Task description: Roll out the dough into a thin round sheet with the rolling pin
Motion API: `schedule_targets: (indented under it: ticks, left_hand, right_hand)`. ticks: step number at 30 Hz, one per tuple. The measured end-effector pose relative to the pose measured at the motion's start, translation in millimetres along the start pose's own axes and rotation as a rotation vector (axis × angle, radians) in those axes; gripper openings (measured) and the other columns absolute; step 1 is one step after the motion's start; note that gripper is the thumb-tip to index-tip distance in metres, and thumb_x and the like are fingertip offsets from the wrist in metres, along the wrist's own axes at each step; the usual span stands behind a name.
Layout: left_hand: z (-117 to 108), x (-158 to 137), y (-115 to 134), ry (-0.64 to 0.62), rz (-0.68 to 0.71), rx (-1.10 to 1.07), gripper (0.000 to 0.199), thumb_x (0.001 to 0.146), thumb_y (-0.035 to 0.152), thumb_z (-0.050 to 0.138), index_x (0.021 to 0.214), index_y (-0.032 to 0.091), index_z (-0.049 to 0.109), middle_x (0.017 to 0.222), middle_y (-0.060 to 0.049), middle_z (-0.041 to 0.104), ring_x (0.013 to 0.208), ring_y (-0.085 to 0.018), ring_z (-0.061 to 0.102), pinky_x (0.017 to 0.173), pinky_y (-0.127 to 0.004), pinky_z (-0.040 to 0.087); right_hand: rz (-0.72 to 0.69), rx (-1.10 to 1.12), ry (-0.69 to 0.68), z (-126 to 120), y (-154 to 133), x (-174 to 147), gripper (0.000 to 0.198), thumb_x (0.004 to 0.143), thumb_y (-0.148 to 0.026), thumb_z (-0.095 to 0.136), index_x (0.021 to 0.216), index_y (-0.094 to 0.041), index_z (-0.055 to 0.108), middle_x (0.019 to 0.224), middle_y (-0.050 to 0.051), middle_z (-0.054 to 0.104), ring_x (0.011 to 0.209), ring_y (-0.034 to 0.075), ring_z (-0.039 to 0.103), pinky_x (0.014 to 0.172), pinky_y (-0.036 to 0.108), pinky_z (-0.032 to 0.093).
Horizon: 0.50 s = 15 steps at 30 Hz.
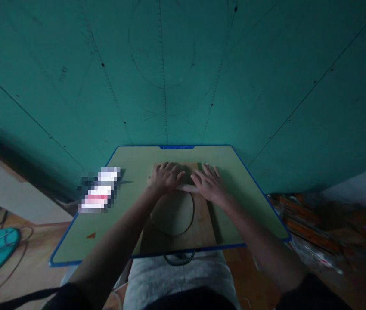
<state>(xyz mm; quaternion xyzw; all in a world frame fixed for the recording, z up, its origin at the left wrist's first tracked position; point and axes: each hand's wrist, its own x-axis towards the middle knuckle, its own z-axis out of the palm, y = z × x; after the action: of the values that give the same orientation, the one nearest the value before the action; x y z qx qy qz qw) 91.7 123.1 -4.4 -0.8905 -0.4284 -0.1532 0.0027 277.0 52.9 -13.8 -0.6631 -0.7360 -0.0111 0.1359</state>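
Observation:
A pale rolling pin (187, 188) lies crosswise on a wooden board (202, 219), its middle showing between my hands. My left hand (165, 177) rests flat over the pin's left part, fingers stretched forward. Over the right part lies my right hand (210, 183), palm down with its fingers spread. Both hands are open, and the pin's ends are hidden beneath them. Just on the near side of the pin, a flat round sheet (173, 215) that looks like dough covers the board's middle. Whether the pin touches its far edge, I cannot tell.
The board sits on a small blue-edged table (244, 193). A phone-like object (100, 189), blurred out, stands at the table's left, and a small orange triangular piece (91, 235) lies nearer. A green wall (176, 86) rises behind. Piled items (305, 215) are on the floor at right.

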Motion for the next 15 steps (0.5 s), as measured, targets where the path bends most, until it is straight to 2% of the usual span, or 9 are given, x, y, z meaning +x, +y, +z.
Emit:
schedule_targets:
  ticks: [3, 5, 7, 9, 11, 13, 15]
  left_hand:
    - [-6.7, -16.0, -0.9, 0.023, 0.002, -0.015, 0.039, 0.101, 0.042, 0.049, 0.129, 0.019, 0.062, 0.135, -0.014, 0.064, 0.129, -0.031, 0.056, 0.107, -0.049, 0.044]
    - [-14.6, -38.5, -5.2, 0.063, -0.007, -0.056, 0.045, 0.102, 0.042, 0.045, 0.139, 0.018, 0.054, 0.144, -0.015, 0.057, 0.137, -0.03, 0.05, 0.11, -0.048, 0.042]
    - [-22.2, -66.9, -13.5, 0.138, -0.061, -0.156, 0.051, 0.103, 0.043, 0.037, 0.145, 0.015, 0.047, 0.15, -0.017, 0.051, 0.141, -0.029, 0.046, 0.112, -0.047, 0.042]
    - [-26.4, -96.8, -23.6, 0.181, -0.148, -0.25, 0.055, 0.103, 0.047, 0.034, 0.145, 0.013, 0.046, 0.149, -0.019, 0.051, 0.139, -0.03, 0.048, 0.111, -0.048, 0.044]
    - [-26.0, -123.9, -31.4, 0.138, -0.21, -0.262, 0.056, 0.102, 0.051, 0.036, 0.14, 0.014, 0.053, 0.147, -0.018, 0.054, 0.136, -0.032, 0.051, 0.11, -0.051, 0.046]
    - [-21.7, -145.0, -33.7, 0.049, -0.206, -0.225, 0.053, 0.101, 0.051, 0.039, 0.135, 0.015, 0.058, 0.148, -0.018, 0.053, 0.135, -0.034, 0.052, 0.109, -0.053, 0.046]
    - [-15.2, -158.9, -29.8, 0.003, -0.171, -0.182, 0.05, 0.1, 0.049, 0.041, 0.135, 0.017, 0.059, 0.153, -0.018, 0.048, 0.139, -0.034, 0.049, 0.11, -0.054, 0.045]
  right_hand:
    - [-0.113, 0.022, 0.062, -1.7, -10.4, -20.9, 0.048, 0.1, -0.045, 0.051, 0.132, -0.012, 0.062, 0.149, 0.024, 0.05, 0.141, 0.036, 0.044, 0.115, 0.056, 0.035]
    - [-0.194, 0.066, 0.082, -0.4, -17.0, -39.0, 0.039, 0.099, -0.041, 0.054, 0.126, -0.015, 0.065, 0.149, 0.021, 0.051, 0.138, 0.034, 0.048, 0.111, 0.052, 0.042]
    - [-0.202, 0.117, 0.109, 3.4, -19.2, -52.9, 0.027, 0.098, -0.034, 0.055, 0.115, -0.018, 0.068, 0.145, 0.018, 0.056, 0.133, 0.032, 0.053, 0.107, 0.05, 0.046]
    - [-0.152, 0.196, 0.161, 8.7, -16.0, -60.6, 0.022, 0.099, -0.031, 0.051, 0.107, -0.019, 0.067, 0.138, 0.017, 0.061, 0.126, 0.031, 0.058, 0.102, 0.048, 0.049]
    - [-0.067, 0.318, 0.232, 13.5, -9.3, -64.7, 0.025, 0.1, -0.035, 0.046, 0.105, -0.02, 0.065, 0.128, 0.017, 0.067, 0.116, 0.03, 0.064, 0.096, 0.046, 0.053]
    - [0.053, 0.462, 0.286, 15.5, -1.8, -69.7, 0.032, 0.1, -0.043, 0.041, 0.104, -0.02, 0.062, 0.111, 0.015, 0.071, 0.1, 0.028, 0.069, 0.084, 0.041, 0.056]
    - [0.182, 0.591, 0.284, 13.7, 3.9, -78.2, 0.038, 0.098, -0.051, 0.038, 0.098, -0.02, 0.06, 0.087, 0.01, 0.071, 0.078, 0.025, 0.068, 0.068, 0.036, 0.054]
